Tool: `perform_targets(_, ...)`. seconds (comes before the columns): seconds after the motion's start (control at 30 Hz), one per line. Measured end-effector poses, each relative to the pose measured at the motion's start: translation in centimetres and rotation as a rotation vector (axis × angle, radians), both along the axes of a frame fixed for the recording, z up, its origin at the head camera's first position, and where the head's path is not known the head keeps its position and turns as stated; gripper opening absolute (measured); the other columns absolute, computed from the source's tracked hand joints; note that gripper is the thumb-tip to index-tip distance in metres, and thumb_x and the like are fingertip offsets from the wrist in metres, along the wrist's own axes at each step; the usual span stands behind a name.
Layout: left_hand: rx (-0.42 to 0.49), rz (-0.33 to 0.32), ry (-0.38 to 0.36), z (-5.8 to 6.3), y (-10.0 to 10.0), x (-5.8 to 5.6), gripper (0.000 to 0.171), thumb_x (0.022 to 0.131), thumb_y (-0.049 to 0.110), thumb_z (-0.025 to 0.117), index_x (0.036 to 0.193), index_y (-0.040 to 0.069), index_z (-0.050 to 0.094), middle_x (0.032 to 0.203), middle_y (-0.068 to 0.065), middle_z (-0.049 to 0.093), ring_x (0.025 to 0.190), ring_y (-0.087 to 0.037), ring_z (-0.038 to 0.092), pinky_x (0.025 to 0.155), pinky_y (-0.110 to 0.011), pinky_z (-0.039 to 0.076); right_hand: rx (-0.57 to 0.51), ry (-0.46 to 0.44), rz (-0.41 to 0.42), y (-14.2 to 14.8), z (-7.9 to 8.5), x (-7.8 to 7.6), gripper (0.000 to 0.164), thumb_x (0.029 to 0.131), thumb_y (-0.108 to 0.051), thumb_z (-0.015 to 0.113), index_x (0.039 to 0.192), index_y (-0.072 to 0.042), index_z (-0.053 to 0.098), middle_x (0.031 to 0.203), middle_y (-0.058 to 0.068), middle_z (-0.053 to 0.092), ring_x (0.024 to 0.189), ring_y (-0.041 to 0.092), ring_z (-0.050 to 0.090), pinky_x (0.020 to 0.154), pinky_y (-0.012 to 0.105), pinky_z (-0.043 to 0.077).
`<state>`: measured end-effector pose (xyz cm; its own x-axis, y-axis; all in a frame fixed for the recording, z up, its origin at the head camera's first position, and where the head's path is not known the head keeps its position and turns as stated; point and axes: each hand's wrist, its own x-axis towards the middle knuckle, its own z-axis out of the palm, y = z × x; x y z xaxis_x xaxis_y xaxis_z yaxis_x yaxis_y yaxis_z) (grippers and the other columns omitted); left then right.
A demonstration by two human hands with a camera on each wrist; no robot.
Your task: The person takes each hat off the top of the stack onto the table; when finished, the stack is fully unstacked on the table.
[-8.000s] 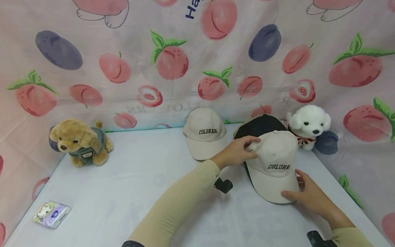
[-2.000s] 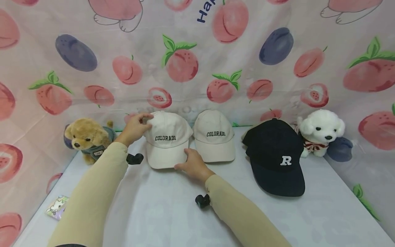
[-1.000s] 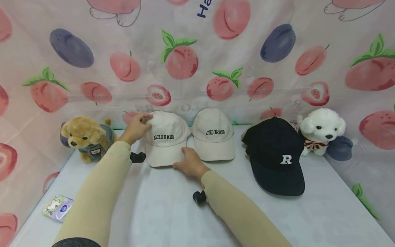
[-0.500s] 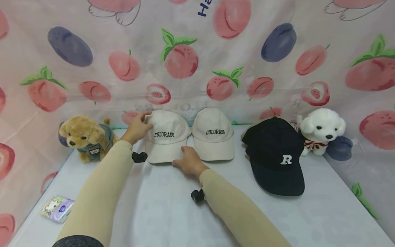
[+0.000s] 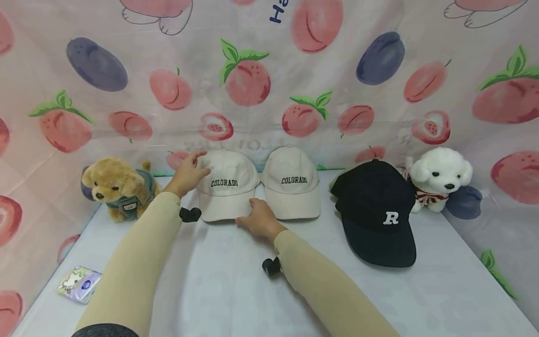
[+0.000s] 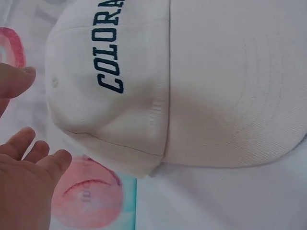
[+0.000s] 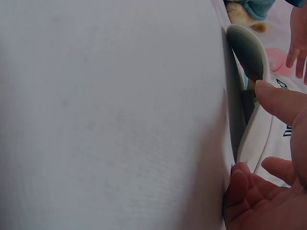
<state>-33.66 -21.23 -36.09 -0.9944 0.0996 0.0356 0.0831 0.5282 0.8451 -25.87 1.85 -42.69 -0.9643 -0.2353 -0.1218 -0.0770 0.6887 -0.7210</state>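
Beside, perhaps against, the white cap [image 5: 229, 188], a beige cap [image 5: 291, 188].

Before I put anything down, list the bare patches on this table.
Bare: the table at front right, before the black cap; its middle, between the left sleeve and right sleeve; a smaller patch between the brown toy dog and packet. Crowded: the back, where the left hand and right hand flank a white cap beside a second cap.

The white table [image 5: 236, 285] before me holds a tissue packet [image 5: 78, 284], a tan plush dog [image 5: 110, 182], a cream COLORADO cap [image 5: 225, 207], a beige COLORADO cap [image 5: 292, 203], a black R cap [image 5: 368, 201] and a white plush dog [image 5: 440, 171].
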Motion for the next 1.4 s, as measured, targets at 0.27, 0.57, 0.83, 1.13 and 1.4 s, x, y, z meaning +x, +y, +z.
perform_targets(0.27, 0.015, -0.016, 0.034, 0.7, 0.3, 0.4, 0.063, 0.098, 0.009, 0.060, 0.155, 0.004, 0.033, 0.163, -0.023, 0.015, 0.149, -0.038, 0.013, 0.116, -0.050, 0.022, -0.037, -0.006, -0.001, 0.7, -0.1, 0.1, 0.079, 0.088, -0.031, 0.077, 0.148, 0.005, 0.039, 0.150, 0.021, 0.043, 0.141, 0.034, 0.037, 0.114, 0.043, 0.030)
perform_targets(0.57, -0.042, -0.031, 0.076, 1.5, 1.1, 0.8, 0.063, 0.096, 0.012, 0.064, 0.153, 0.005, 0.038, 0.160, -0.023, 0.023, 0.147, -0.040, 0.019, 0.114, -0.056, 0.025, -0.082, 0.018, 0.006, 1.8, 0.1, 0.3, 0.080, 0.089, -0.031, 0.077, 0.148, 0.005, 0.039, 0.148, 0.021, 0.045, 0.135, 0.034, 0.045, 0.112, 0.044, 0.034)
perform_targets(0.83, -0.062, -0.057, 0.087, 2.2, 2.3, 1.4, 0.063, 0.095, 0.014, 0.066, 0.152, 0.008, 0.040, 0.159, -0.021, 0.027, 0.147, -0.038, 0.021, 0.114, -0.059, 0.023, -0.098, 0.027, 0.003, 3.4, 0.6, 0.6, 0.080, 0.089, -0.031, 0.077, 0.150, 0.003, 0.037, 0.140, 0.023, 0.051, 0.125, 0.034, 0.055, 0.105, 0.044, 0.042)
perform_targets(1.13, -0.063, -0.120, 0.110, 2.5, 3.9, 2.3, 0.062, 0.093, 0.014, 0.068, 0.150, 0.009, 0.043, 0.157, -0.021, 0.032, 0.147, -0.036, 0.023, 0.113, -0.057, 0.026, -0.099, 0.051, -0.033, 5.2, 1.0, 1.0, 0.079, 0.088, -0.030, 0.078, 0.150, 0.000, 0.039, 0.124, 0.020, 0.059, 0.112, 0.030, 0.057, 0.097, 0.045, 0.046)
perform_targets(1.4, -0.062, -0.176, 0.103, 2.5, 5.4, 3.0, 0.061, 0.093, 0.015, 0.068, 0.149, 0.013, 0.044, 0.158, -0.020, 0.031, 0.146, -0.034, 0.025, 0.109, -0.058, 0.032, -0.125, 0.062, -0.064, 7.0, 1.6, 1.9, 0.079, 0.087, -0.029, 0.078, 0.151, -0.003, 0.040, 0.127, 0.019, 0.058, 0.114, 0.029, 0.056, 0.095, 0.045, 0.047)
